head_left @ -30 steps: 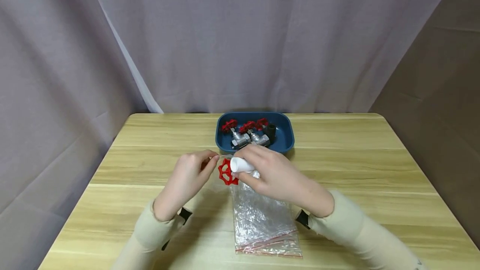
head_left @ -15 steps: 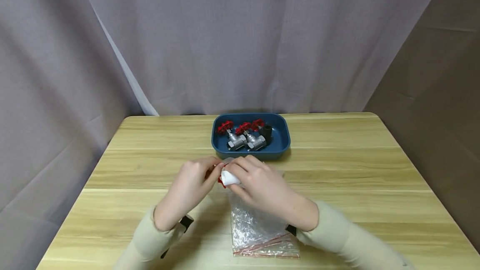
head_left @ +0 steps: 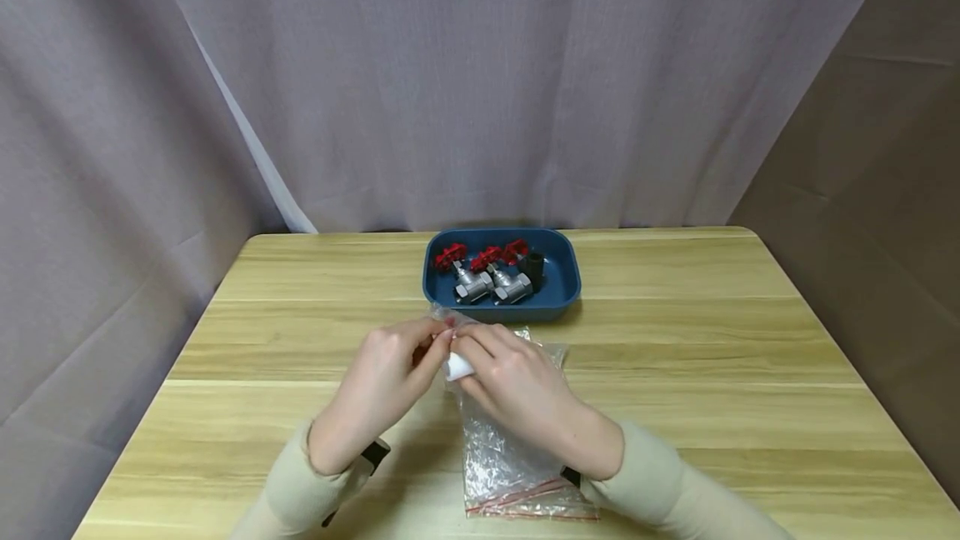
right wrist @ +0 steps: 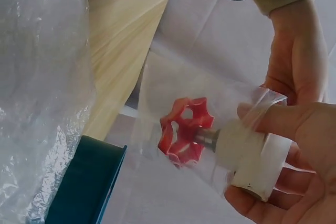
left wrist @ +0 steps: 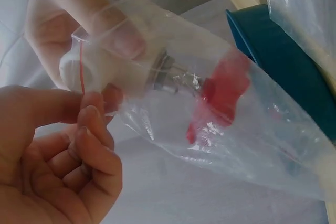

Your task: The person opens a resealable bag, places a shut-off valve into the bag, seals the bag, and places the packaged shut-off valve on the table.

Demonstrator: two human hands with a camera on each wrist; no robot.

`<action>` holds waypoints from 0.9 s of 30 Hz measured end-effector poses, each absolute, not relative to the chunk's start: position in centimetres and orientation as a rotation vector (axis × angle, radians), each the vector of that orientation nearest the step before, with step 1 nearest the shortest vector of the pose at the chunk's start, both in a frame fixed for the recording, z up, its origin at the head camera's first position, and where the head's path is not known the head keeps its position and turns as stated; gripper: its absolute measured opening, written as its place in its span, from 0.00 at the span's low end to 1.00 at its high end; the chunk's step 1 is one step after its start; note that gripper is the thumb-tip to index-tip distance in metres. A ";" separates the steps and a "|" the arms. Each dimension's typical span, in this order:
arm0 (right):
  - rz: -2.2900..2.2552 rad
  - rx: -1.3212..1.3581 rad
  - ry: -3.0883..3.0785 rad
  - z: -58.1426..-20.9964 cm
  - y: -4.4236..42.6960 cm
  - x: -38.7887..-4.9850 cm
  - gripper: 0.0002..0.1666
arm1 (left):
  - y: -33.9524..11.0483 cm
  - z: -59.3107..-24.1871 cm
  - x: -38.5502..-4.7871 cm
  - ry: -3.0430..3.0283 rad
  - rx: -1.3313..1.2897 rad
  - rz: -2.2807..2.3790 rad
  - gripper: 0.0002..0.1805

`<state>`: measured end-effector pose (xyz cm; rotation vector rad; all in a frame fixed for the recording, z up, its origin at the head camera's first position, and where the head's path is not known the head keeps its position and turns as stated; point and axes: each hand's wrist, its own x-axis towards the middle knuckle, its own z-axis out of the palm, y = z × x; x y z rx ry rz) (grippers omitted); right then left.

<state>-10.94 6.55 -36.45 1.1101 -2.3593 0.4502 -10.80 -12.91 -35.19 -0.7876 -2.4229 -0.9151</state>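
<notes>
A white valve [right wrist: 242, 153] with a metal stem and a red handwheel [right wrist: 184, 129] is inside a clear zip bag [left wrist: 173, 129], wheel end first. My right hand [head_left: 521, 382] grips the white body, its thumb lying over the plastic in the right wrist view. With thumb and forefinger, my left hand [head_left: 382, 386] pinches the bag's edge by the red zip line [left wrist: 81, 66]. In the head view the fingers hide most of the valve, and only a bit of white shows between the hands.
Beyond the hands a blue tray [head_left: 562, 307] holds metal valves [head_left: 512, 286] with red wheels and a black fitting [head_left: 533, 267]. Several flat clear bags [head_left: 502, 457] with red zip lines lie on the wooden table [head_left: 712, 357] below my right hand.
The red wheel, bare in the head view a second ago, is now inside the bag and mostly hidden. My right hand has moved left and slightly down, closer to my left.
</notes>
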 end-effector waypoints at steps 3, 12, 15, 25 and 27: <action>0.495 1.080 -2.354 -36.8 6.6 -11.1 0.21 | -12.6 -35.2 -10.8 -2.370 -0.805 -0.876 0.05; 0.615 1.013 -2.405 -37.1 6.9 -11.6 0.22 | -10.9 -34.9 -10.8 -2.286 -0.848 -0.717 0.05; 0.665 1.025 -2.450 -37.3 7.1 -11.7 0.20 | -10.5 -34.9 -10.7 -2.288 -0.858 -0.709 0.05; 0.487 1.391 -2.475 -37.6 8.2 -12.3 0.19 | -10.2 -34.8 -10.6 -2.292 -0.877 -0.715 0.05; 0.411 1.437 -2.452 -37.7 8.3 -12.4 0.16 | -10.1 -34.8 -10.6 -2.298 -0.883 -0.711 0.05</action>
